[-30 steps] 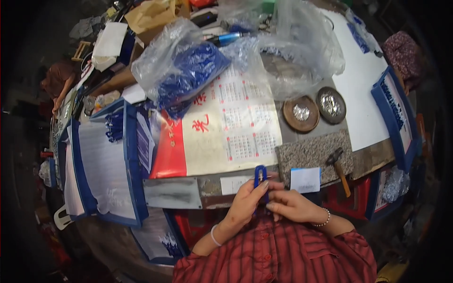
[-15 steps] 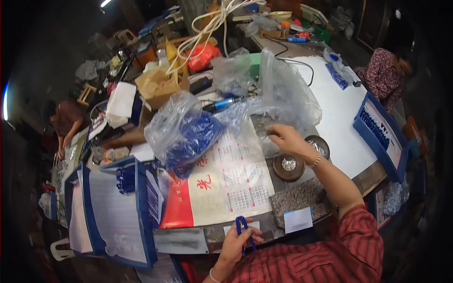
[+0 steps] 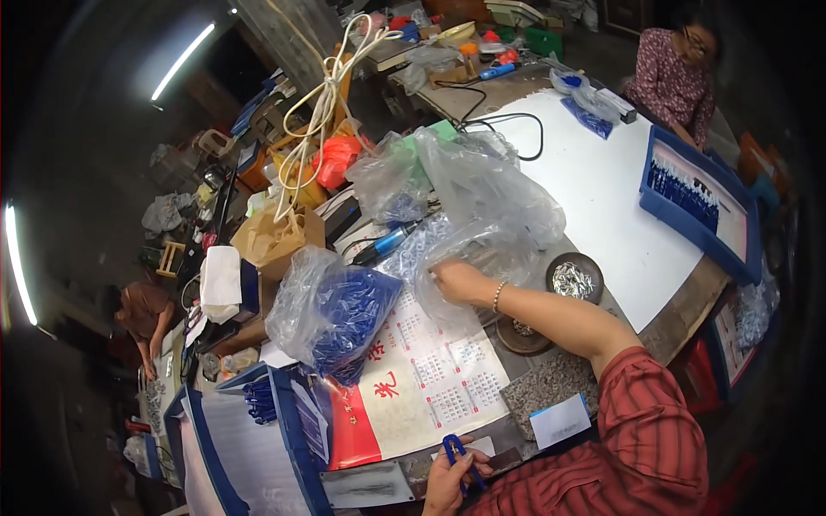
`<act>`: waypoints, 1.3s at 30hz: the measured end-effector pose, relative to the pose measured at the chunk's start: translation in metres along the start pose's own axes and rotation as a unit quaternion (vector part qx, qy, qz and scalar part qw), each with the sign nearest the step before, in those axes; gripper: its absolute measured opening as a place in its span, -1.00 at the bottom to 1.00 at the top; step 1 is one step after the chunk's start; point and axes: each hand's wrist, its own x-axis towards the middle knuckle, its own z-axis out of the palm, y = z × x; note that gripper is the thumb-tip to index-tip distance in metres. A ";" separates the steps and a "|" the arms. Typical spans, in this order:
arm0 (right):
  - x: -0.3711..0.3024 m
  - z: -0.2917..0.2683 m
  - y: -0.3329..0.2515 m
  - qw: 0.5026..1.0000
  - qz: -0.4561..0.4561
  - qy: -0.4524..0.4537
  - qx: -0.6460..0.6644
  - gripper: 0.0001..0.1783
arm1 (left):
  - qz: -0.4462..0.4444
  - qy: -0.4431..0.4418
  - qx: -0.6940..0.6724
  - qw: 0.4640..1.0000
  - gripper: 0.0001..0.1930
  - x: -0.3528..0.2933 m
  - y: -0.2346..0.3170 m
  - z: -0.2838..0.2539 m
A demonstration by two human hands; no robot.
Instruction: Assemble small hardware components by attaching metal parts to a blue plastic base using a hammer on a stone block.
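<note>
Just off the calendar sheet's near edge, the left hand's narrowed fingers hold a blue U-shaped piece, probably so the right hand is free; that one is at a clear bag by the sheet's far end, fingertips too hidden to tell their grip

Workshop with bowls of metal parts

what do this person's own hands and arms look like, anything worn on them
No gloves show on the left hand or right hand. A bracelet of small pale round beads circles the right wrist. The right arm's loose red fabric sleeve with dark stripes ends near the elbow. The left sleeve can't be made out.
</note>
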 end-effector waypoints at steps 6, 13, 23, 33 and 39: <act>0.017 0.021 -0.015 0.995 -0.078 -0.003 -0.066 -0.78 | -0.027 -0.005 -0.033 0.999 -0.63 0.003 -0.016 -0.007; 0.019 0.043 0.003 0.973 0.032 -0.056 -0.223 -0.80 | -0.050 -0.135 -0.060 0.988 -0.62 -0.003 -0.020 -0.004; -0.017 -0.017 0.012 0.995 0.005 0.060 -0.084 -0.64 | 0.011 -0.117 -0.099 0.988 -0.64 -0.014 -0.017 -0.015; -0.178 -0.093 -0.114 0.877 0.199 -0.103 0.425 -0.86 | 0.034 -0.213 -0.085 0.973 -0.66 -0.010 -0.015 -0.006; -0.223 -0.074 -0.135 0.804 0.214 -0.182 0.525 -0.81 | 0.033 -0.204 -0.090 0.974 -0.66 -0.022 0.000 -0.001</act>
